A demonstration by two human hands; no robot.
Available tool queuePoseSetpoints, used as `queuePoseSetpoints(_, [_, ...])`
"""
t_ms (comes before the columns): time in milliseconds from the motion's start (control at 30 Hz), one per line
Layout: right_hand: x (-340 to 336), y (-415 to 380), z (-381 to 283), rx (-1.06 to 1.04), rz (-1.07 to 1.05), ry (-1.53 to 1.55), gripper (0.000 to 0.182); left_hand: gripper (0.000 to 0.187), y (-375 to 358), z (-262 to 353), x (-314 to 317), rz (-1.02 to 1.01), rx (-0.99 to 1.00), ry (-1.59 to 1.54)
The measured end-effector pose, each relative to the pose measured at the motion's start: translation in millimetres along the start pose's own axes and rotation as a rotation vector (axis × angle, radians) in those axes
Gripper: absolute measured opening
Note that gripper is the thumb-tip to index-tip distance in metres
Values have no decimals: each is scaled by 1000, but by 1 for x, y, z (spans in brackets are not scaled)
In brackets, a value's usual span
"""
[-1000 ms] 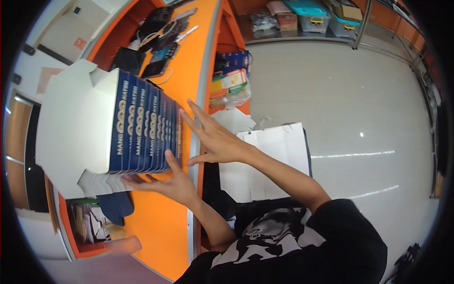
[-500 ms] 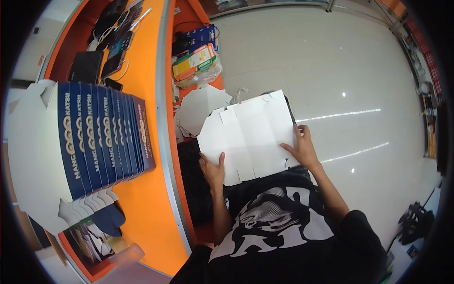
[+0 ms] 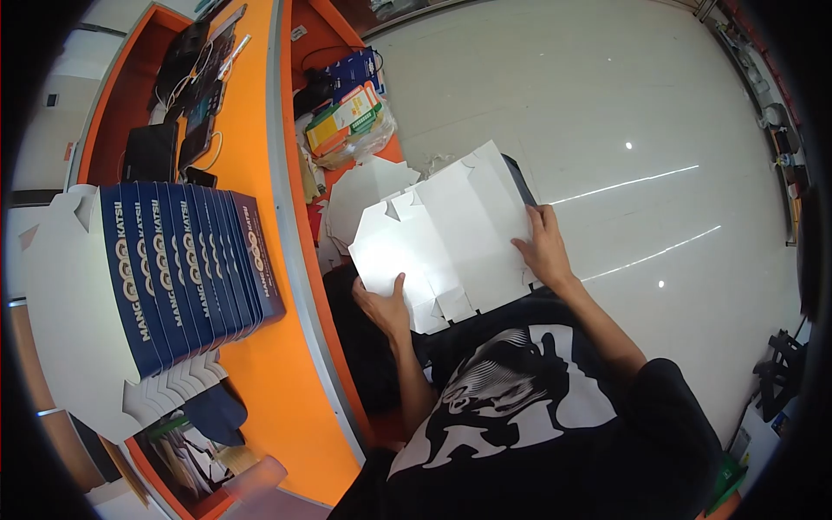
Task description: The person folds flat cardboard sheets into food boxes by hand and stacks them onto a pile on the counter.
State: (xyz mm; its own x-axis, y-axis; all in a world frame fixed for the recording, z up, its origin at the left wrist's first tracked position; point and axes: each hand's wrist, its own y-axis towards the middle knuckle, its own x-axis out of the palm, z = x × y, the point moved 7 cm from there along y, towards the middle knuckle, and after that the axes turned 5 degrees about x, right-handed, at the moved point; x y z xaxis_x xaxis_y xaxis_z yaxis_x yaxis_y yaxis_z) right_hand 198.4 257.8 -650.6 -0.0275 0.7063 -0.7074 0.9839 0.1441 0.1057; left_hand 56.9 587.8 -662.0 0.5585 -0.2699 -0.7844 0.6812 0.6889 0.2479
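Gripping the creased white cardboard sheet (image 3: pixel 485 225) above the lap, between the part-open left hand (image 3: pixel 381 310) and right hand (image 3: pixel 546 251), thumbs lying over it and fingers curling at opposite edges; apparently bending it along its creases. Probably calling next for even pressure along the fold lines, while keeping clear of the nested blue-and-white boxes (image 3: pixel 195 269) standing on the orange counter (image 3: pixel 286 381), left of the left hand.
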Motion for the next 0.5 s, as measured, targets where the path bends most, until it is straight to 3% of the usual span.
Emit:
queuePoseSetpoints(133, [4,8,18,168,-111,172,64,83,4,9,-11,-25,15,8])
queuePoseSetpoints(233, [-1,10,14,251,-214,227,50,78,1,6,-6,-97,-33,-1])
queuePoseSetpoints(300, [-4,9,5,79,-155,158,37,77,-1,6,-4,-85,17,18])
queuePoseSetpoints(333, [-4,8,6,80,-150,157,37,76,-2,7,-3,-73,64,40])
queuePoseSetpoints(400, [-2,5,4,57,-161,-142,32,75,-3,2,-4,-81,38,-1])
queuePoseSetpoints(500, [-14,5,-1,71,-80,-223,27,72,-1,14,-12,-106,1,-57])
